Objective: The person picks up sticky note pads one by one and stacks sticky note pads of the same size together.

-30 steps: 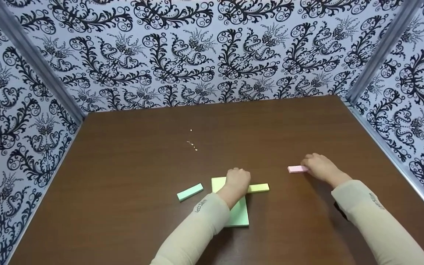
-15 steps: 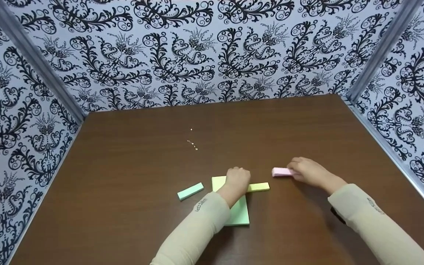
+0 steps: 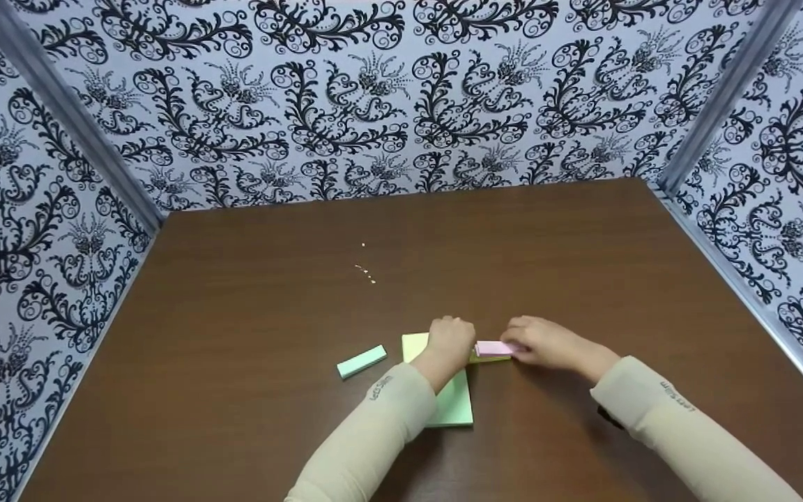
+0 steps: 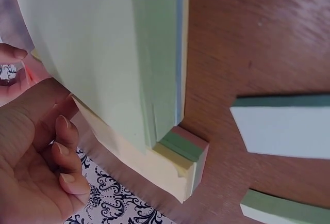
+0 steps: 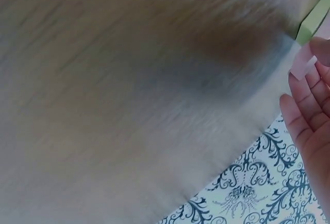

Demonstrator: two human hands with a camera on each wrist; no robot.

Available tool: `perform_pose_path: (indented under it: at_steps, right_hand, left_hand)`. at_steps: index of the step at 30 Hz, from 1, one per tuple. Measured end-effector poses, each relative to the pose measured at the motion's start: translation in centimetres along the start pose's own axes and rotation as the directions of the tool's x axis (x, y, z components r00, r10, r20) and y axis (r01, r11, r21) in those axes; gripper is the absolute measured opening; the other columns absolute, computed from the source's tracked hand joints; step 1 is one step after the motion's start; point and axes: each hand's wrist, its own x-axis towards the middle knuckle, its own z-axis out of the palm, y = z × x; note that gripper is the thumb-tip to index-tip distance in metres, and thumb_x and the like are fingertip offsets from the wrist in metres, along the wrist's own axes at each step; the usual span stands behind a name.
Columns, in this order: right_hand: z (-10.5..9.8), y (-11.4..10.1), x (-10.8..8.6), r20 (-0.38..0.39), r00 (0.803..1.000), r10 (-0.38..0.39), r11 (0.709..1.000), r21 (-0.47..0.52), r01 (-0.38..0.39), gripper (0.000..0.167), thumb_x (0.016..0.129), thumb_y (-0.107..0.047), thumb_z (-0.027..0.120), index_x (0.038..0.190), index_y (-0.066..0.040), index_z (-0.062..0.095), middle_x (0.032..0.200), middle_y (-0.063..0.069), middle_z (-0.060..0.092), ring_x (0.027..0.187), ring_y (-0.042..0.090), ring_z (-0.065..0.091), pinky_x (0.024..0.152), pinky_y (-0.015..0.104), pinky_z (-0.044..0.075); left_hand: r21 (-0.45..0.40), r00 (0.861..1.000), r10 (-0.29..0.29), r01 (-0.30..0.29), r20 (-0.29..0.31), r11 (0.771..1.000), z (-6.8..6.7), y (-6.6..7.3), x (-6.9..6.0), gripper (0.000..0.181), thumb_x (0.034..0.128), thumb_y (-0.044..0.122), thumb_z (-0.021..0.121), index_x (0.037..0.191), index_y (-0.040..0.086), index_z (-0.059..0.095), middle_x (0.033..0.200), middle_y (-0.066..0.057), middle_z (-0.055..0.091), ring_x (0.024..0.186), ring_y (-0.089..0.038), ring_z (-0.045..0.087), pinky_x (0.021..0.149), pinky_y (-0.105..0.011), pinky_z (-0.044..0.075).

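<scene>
My left hand [image 3: 450, 341] lies over a large pale-yellow sticky-note pad [image 3: 413, 345] and a green sticky-note pad [image 3: 454, 404], fingers curled. It seems to pinch the near end of a narrow yellow sticky-note pad [image 3: 491, 360]; the fingertips are hidden from above. In the left wrist view, three curled fingers [image 4: 69, 157] show beside the layered edges of the green pad [image 4: 93, 53]. Thumb and fingers of my right hand [image 3: 548, 341] hold a narrow pink sticky-note pad [image 3: 492, 348] by its right end, just above or on the yellow one. The right wrist view shows the pink pad [image 5: 303, 64] partly.
A narrow mint sticky-note pad [image 3: 362, 362] lies left of the large pads. Several tiny pale scraps [image 3: 366, 273] are scattered farther back on the brown table [image 3: 248, 293]. Patterned walls [image 3: 401, 104] enclose the table's back and sides.
My right hand has carried the narrow pink pad leftward and nearer, from the table's right side to the narrow yellow pad. The left hand has stayed in place.
</scene>
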Motion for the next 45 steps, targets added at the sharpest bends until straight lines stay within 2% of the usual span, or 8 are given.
perform_pose_path:
  at_steps: [4, 8, 15, 23, 30, 35, 39, 45]
  right_hand:
    - [0.4, -0.3, 0.2, -0.016, 1.0, 0.019, 0.999, 0.027, -0.018, 0.017, 0.072, 0.002, 0.065, 0.089, 0.001, 0.065, 0.08, 0.005, 0.056, 0.068, 0.013, 0.049, 0.062, 0.028, 0.044]
    - [0.6, -0.4, 0.3, -0.007, 0.998, 0.064, 0.996, 0.058, -0.063, 0.02, 0.075, 0.001, 0.063, 0.095, 0.002, 0.065, 0.082, 0.004, 0.056, 0.068, 0.012, 0.048, 0.062, 0.026, 0.043]
    - [0.4, -0.6, 0.0, 0.035, 0.989, 0.141, 0.99, 0.004, -0.141, 0.017, 0.076, -0.005, 0.067, 0.092, 0.0, 0.066, 0.083, 0.004, 0.058, 0.071, 0.015, 0.05, 0.065, 0.03, 0.044]
    - [0.8, -0.5, 0.3, 0.023, 0.993, 0.117, 0.993, 0.01, -0.118, 0.011, 0.075, -0.003, 0.066, 0.086, -0.002, 0.066, 0.078, 0.003, 0.057, 0.068, 0.014, 0.049, 0.063, 0.03, 0.043]
    - [1.1, -0.8, 0.6, 0.001, 0.994, 0.108, 0.994, 0.005, -0.108, 0.011, 0.074, -0.003, 0.067, 0.085, -0.003, 0.066, 0.076, 0.002, 0.056, 0.068, 0.015, 0.049, 0.062, 0.03, 0.043]
    - [1.2, -1.0, 0.8, 0.013, 0.993, 0.119, 0.993, 0.024, -0.119, 0.012, 0.074, -0.004, 0.067, 0.086, -0.002, 0.067, 0.079, 0.004, 0.059, 0.07, 0.016, 0.052, 0.064, 0.031, 0.044]
    - [1.3, -1.1, 1.0, 0.022, 0.992, 0.126, 0.991, 0.037, -0.127, 0.013, 0.075, -0.004, 0.066, 0.088, -0.001, 0.067, 0.081, 0.004, 0.059, 0.071, 0.016, 0.052, 0.064, 0.03, 0.045]
    - [1.1, -1.1, 1.0, 0.028, 0.992, 0.126, 0.99, 0.052, -0.128, 0.013, 0.074, -0.002, 0.066, 0.087, 0.0, 0.066, 0.081, 0.005, 0.059, 0.071, 0.016, 0.052, 0.065, 0.03, 0.045]
  left_hand:
    - [0.009, 1.0, -0.008, 0.008, 0.015, 1.0, -0.1, 0.1, 0.0, 0.012, 0.0832, 0.021, 0.062, 0.09, 0.018, 0.071, 0.091, 0.004, 0.069, 0.081, -0.014, 0.06, 0.07, -0.028, 0.048]
    - [0.028, 1.0, 0.001, -0.001, -0.003, 1.0, 0.0, 0.1, 0.0, 0.012, 0.0826, 0.023, 0.061, 0.089, 0.019, 0.072, 0.09, 0.004, 0.069, 0.08, -0.014, 0.059, 0.069, -0.028, 0.048]
    - [0.051, 1.0, 0.027, -0.028, 0.015, 0.998, 0.0, -0.3, -0.3, 0.011, 0.083, 0.024, 0.062, 0.087, 0.019, 0.071, 0.088, 0.004, 0.069, 0.078, -0.015, 0.058, 0.07, -0.029, 0.048]
    - [-0.08, 0.999, 0.023, -0.022, 0.023, 0.997, -0.9, -1.6, -0.5, 0.011, 0.0787, 0.027, 0.067, 0.081, 0.017, 0.072, 0.089, 0.003, 0.069, 0.084, -0.018, 0.059, 0.074, -0.031, 0.049]
    - [-0.02, 1.0, 0.029, -0.03, -0.009, 0.999, -1.1, -1.9, -0.6, 0.009, 0.0801, 0.024, 0.066, 0.083, 0.016, 0.071, 0.089, 0.002, 0.068, 0.084, -0.017, 0.058, 0.072, -0.029, 0.049]
    - [-0.025, 0.999, 0.036, -0.036, -0.004, 0.999, -0.8, -1.4, -0.8, 0.012, 0.0826, 0.021, 0.062, 0.089, 0.015, 0.071, 0.092, 0.001, 0.068, 0.085, -0.018, 0.059, 0.073, -0.031, 0.049]
    - [-0.056, 0.999, 0.041, -0.04, 0.017, 0.998, -0.6, -1.3, -0.9, 0.013, 0.0829, 0.02, 0.062, 0.091, 0.015, 0.071, 0.094, 0.0, 0.068, 0.087, -0.02, 0.059, 0.075, -0.033, 0.049]
    - [-0.045, 0.998, 0.048, -0.046, 0.048, 0.998, -0.7, -1.1, -1.0, 0.013, 0.084, 0.018, 0.062, 0.094, 0.015, 0.07, 0.096, 0.0, 0.068, 0.088, -0.02, 0.059, 0.076, -0.032, 0.049]
